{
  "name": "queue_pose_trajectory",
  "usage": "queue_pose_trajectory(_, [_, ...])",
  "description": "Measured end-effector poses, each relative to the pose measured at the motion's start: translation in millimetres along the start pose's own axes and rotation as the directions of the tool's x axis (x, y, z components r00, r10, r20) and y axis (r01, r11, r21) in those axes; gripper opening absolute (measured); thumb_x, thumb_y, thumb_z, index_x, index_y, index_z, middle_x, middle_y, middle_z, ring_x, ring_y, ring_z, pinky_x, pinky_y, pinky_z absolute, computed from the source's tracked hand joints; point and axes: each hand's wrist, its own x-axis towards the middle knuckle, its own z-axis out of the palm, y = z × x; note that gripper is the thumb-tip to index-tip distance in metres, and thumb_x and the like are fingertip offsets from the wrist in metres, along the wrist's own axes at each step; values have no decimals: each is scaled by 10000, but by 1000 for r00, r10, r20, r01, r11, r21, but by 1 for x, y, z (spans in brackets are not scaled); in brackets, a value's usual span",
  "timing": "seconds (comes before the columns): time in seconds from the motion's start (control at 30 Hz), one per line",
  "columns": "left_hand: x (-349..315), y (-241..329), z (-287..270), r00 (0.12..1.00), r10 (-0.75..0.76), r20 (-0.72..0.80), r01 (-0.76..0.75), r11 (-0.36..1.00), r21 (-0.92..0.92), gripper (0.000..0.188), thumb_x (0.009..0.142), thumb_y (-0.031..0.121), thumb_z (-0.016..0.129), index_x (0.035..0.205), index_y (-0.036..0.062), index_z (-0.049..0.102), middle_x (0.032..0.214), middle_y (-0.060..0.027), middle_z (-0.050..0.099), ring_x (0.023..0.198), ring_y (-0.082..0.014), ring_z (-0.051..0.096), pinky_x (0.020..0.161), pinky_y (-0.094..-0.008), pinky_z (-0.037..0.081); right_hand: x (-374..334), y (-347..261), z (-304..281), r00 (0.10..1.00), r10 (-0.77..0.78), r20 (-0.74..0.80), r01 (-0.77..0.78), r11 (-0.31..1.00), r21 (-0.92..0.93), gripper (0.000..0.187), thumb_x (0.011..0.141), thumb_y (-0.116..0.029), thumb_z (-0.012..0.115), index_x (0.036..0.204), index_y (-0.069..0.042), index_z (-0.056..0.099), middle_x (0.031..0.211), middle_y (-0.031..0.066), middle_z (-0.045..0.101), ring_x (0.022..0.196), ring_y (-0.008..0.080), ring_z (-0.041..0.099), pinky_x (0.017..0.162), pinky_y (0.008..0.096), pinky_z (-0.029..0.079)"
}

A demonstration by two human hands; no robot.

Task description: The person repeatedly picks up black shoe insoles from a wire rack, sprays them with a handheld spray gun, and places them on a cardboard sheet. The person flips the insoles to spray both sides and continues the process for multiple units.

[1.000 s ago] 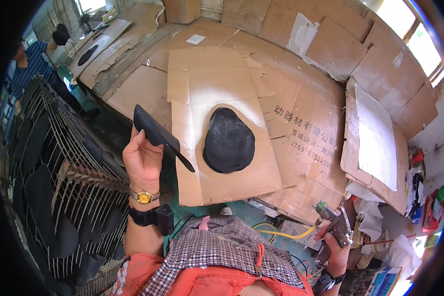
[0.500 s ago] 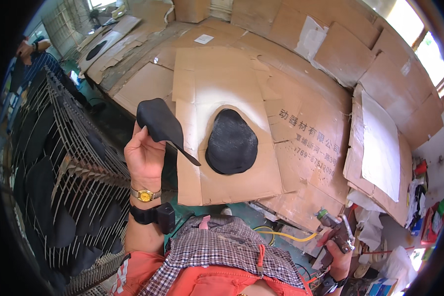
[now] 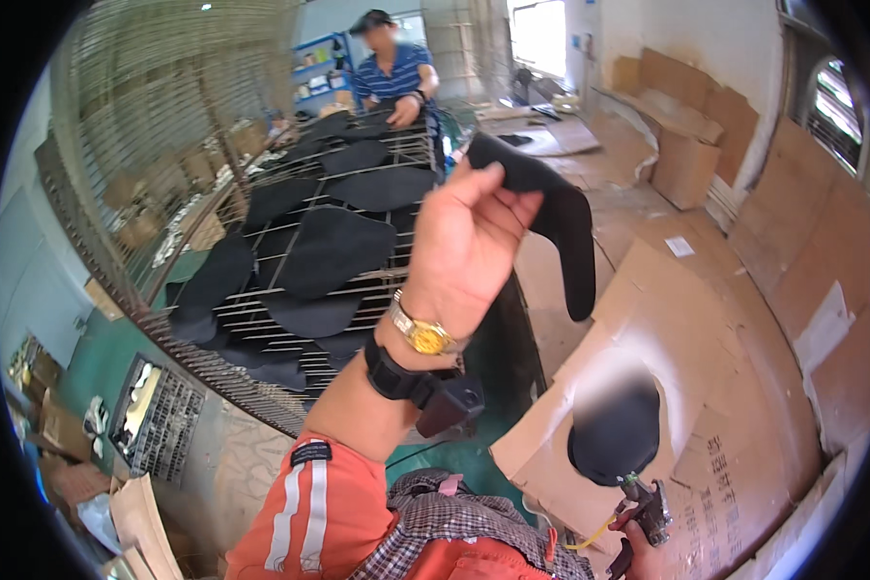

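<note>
My left hand (image 3: 464,246) is raised over the gap between rack and table. It pinches a thin, curved black sheet piece (image 3: 568,222) at its upper end, and the rest hangs down to the right. At the lower right, my right hand (image 3: 640,556) grips a metal spray gun (image 3: 651,512) with a yellow hose (image 3: 594,535). Just beyond the gun, a rounded black piece (image 3: 614,445) lies flat on a cardboard sheet (image 3: 539,440) marked with pale spray around it. Its far end looks whitish and blurred.
A wire rack (image 3: 414,145) beside the table carries several flat black pieces (image 3: 333,251). At its far end stands a person (image 3: 391,72) in a blue striped shirt, one hand on the rack. Upright cardboard panels (image 3: 793,222) line the table's right side.
My view has swung left toward the rack. My left hand has moved up and away from the table, still holding the black piece. The spray gun is now close to the piece on the cardboard.
</note>
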Motion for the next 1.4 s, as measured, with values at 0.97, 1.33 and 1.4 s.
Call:
queue_pose_trajectory(0.97, [52,440,-148,617,670,-414,-502,740,448,166,895,-46,422,1055,-87,433,1076,-225,503,968,-343,523,905,-469,500,137,3,199,862,-57,504,59,998,12,432,848,-44,628,1274,-59,554,1015,25,634,822,105,594,653,240,489])
queue_pose_trajectory(1.33, [155,544,-374,547,614,-568,-392,788,474,447,914,39,490,1347,93,390,1206,-186,494,1051,-346,552,944,-512,465,162,38,258,937,-31,349,84,987,-138,396,851,-90,677,1217,6,558,932,92,656,688,169,627,544,275,500])
queue_pose_trajectory(1.4, [145,556,-391,507,598,-620,-285,796,535,491,896,105,532,1367,100,395,1250,-191,474,1074,-357,541,951,-514,455,159,6,271,926,130,355,-17,952,-304,371,860,-97,662,1199,8,554,884,92,667,601,153,610,462,258,460])
